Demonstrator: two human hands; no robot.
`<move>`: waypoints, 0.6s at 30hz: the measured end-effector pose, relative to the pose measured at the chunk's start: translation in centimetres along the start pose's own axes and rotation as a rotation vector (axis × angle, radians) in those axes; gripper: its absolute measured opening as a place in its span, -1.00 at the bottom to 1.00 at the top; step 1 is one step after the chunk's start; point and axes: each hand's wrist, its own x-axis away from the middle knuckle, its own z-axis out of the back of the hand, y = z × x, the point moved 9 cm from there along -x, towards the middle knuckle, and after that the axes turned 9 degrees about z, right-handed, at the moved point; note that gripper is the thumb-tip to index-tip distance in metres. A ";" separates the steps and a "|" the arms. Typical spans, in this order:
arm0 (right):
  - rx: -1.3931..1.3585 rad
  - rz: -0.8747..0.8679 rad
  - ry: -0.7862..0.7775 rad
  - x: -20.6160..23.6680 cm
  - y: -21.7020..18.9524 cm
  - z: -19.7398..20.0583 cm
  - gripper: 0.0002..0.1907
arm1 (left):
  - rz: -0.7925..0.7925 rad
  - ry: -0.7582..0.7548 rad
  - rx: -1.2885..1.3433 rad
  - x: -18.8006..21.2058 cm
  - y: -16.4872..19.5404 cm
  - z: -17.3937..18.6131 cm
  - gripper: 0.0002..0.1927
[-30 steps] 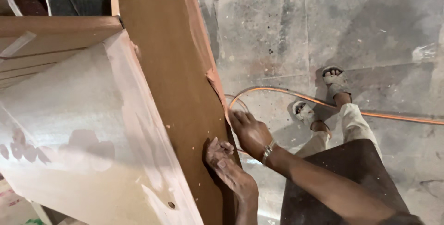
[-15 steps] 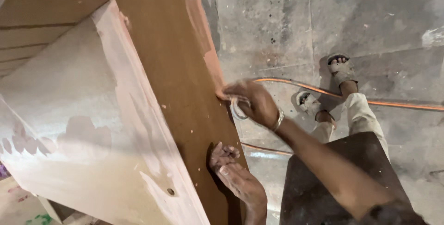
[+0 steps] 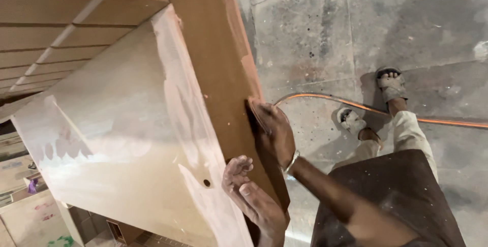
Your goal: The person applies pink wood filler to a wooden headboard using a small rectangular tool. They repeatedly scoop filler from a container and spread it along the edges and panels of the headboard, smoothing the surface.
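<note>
Sanding step: right hand point(image 3: 274, 132), fingers clamped on dark sandpaper pad point(image 3: 258, 115), presses tall brown wooden panel point(image 3: 213, 64) edge. Left hand point(image 3: 251, 198), fingers together, steadies panel at 6 o'clock. Next stroke needs even pressure.

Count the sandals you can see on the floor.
2: one sandal farther out past the orange hose, the other sandal on its near side. None seems hidden.

Right hand's fingers point(image 3: 264, 117) partly behind the brown board point(image 3: 213, 64); board's top beyond the frame
</note>
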 end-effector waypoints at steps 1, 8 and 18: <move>-0.002 -0.042 -0.084 0.6 -0.6 -0.6 -0.32 | -0.038 -0.002 0.000 -0.3 1.0 0.2 -0.55; 0.119 -0.293 -0.304 2.3 6.2 0.8 -0.38 | -0.119 -0.065 0.061 -2.4 4.8 -0.8 -0.58; -0.541 -0.521 -0.078 -1.2 5.1 -3.0 -0.77 | -0.108 -0.001 0.071 -0.9 4.7 2.6 -0.56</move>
